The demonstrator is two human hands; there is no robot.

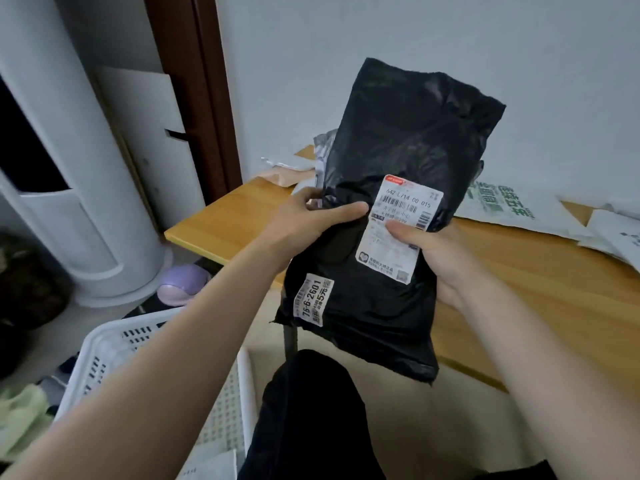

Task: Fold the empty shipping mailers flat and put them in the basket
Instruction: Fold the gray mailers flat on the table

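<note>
Being held in the air over the near edge of a wooden table [519, 289]: black poly mailer [398, 140], crumpled. Standing near upright, long axis running from the ragged lower edge up to the top edge, top leaning slightly right, printed face turning toward the camera. Pinching the mailer's left edge at mid-height: left hand [311, 220], thumb lying across the front, fingers going behind. Gripping the right edge: right hand [436, 251], thumb pressing on the white shipping label [398, 230], fingers curling behind. Reading on that label: "642 L/14 00 015" above a barcode, smaller lines blurring out. Sitting at lower left of the mailer: narrow sticker [313, 299], its text running along the long axis, showing "76-6-2601" and "5元". Lying on the table behind: white mailer with green print [502, 206], characters too skewed for reading; grey mailer [323, 147] and brown paper envelope [284, 176] peeking out at the far corner. Standing on the floor at lower left, well below the mailer: white slatted plastic basket [104, 348].
</note>
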